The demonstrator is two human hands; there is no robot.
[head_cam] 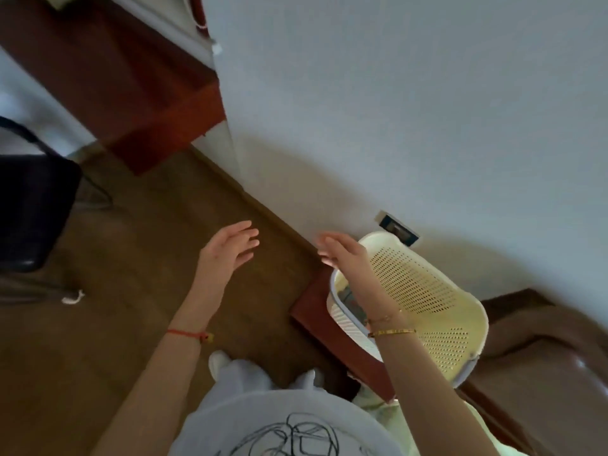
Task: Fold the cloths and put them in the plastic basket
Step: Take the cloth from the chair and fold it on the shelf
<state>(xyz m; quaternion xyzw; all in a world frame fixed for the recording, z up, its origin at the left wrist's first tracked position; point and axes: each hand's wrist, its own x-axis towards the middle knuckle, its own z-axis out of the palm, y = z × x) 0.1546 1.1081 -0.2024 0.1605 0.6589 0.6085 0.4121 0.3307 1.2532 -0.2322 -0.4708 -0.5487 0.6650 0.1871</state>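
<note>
With both hands empty, we have only the plastic basket (427, 291) in reach, at right on a low red-brown ledge (316, 311) by the wall.
Our left hand (227, 251) and right hand (345, 255) hover with the grip released, fingers spread. We judge the perforated basket light and stiff, best lifted by its rim; something dark lies inside, perhaps cloths, too hidden to tell.
</note>
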